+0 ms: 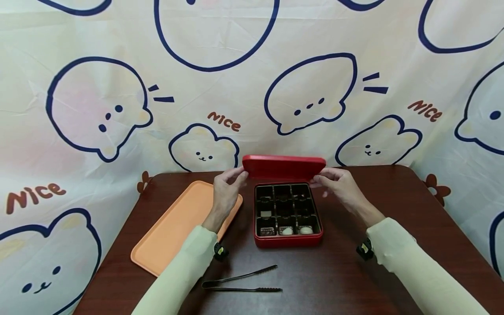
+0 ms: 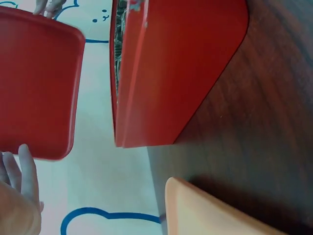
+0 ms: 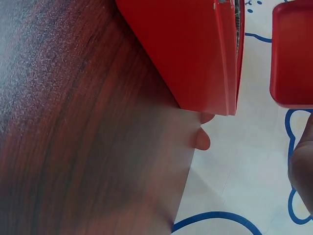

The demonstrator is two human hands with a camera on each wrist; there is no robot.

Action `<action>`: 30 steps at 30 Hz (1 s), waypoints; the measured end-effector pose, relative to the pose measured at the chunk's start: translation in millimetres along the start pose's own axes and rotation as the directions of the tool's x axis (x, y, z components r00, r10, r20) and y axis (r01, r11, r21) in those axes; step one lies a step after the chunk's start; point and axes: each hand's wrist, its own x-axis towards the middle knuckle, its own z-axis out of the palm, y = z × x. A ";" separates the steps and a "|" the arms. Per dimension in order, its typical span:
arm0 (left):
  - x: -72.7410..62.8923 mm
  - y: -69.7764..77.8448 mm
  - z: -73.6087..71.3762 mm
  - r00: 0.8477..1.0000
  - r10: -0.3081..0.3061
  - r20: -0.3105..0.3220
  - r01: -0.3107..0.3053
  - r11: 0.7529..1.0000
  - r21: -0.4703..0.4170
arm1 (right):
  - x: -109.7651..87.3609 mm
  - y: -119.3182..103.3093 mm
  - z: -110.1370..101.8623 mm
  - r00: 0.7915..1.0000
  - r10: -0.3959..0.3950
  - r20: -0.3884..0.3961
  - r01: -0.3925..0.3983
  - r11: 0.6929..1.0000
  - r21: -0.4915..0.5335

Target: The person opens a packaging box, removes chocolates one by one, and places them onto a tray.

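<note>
Between both hands a red lid (image 1: 284,168) is held up behind a red box (image 1: 289,241), its inner side facing me. My left hand (image 1: 226,194) grips the lid's left edge, and my right hand (image 1: 343,189) has the right edge between thumb and fingers. A gap shows between lid and box in the left wrist view, where the left fingers (image 2: 29,176) lie along the lid's rim. Inside the box, a dark divider tray (image 1: 283,199) has rows of square cells. Front cells hold a dark patterned piece (image 1: 267,231) and two whitish pieces (image 1: 306,229); a pale square (image 1: 265,214) sits behind them.
An orange tray (image 1: 173,227) lies on the left of the brown table (image 1: 334,284), partly under my left forearm. Dark tongs (image 1: 242,282) rest in front of the box, tips pointing right. A cartoon-printed cloth (image 1: 252,100) hangs behind the table and along its sides.
</note>
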 end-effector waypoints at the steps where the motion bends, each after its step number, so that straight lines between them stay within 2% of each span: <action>1: -0.4 4.7 0.2 1.000 0.004 0.003 -0.004 1.000 0.001 | -0.2 -1.3 0.5 1.000 -0.004 -0.001 0.004 1.000 0.004; 7: 1.3 7.1 -1.0 0.999 0.033 0.011 -0.034 0.999 0.029 | 0.0 -3.2 0.2 1.000 -0.025 -0.015 0.026 0.999 0.031; 10: 2.6 2.4 -1.1 0.999 0.033 -0.006 -0.033 0.999 0.019 | 0.4 -2.8 -0.3 0.999 -0.010 -0.037 0.010 1.000 0.017; 15: 3.2 2.2 -1.6 1.000 0.000 0.001 0.000 0.998 -0.060 | 1.0 -4.7 2.5 0.997 0.004 -0.075 -0.002 0.999 0.034; 18: 3.1 3.2 -1.8 1.000 -0.022 0.021 0.024 0.995 -0.101 | 1.3 -5.8 4.6 0.998 0.001 -0.068 0.008 0.992 0.130; 23: 2.2 4.0 -1.1 0.998 -0.047 0.042 0.052 0.991 -0.121 | 1.5 -6.2 6.4 0.999 0.021 -0.040 -0.009 0.961 0.277; 30: 0.2 0.2 0.9 0.992 -0.119 0.049 0.123 0.989 -0.084 | 1.4 -3.5 5.5 0.995 0.092 -0.049 -0.078 0.967 0.243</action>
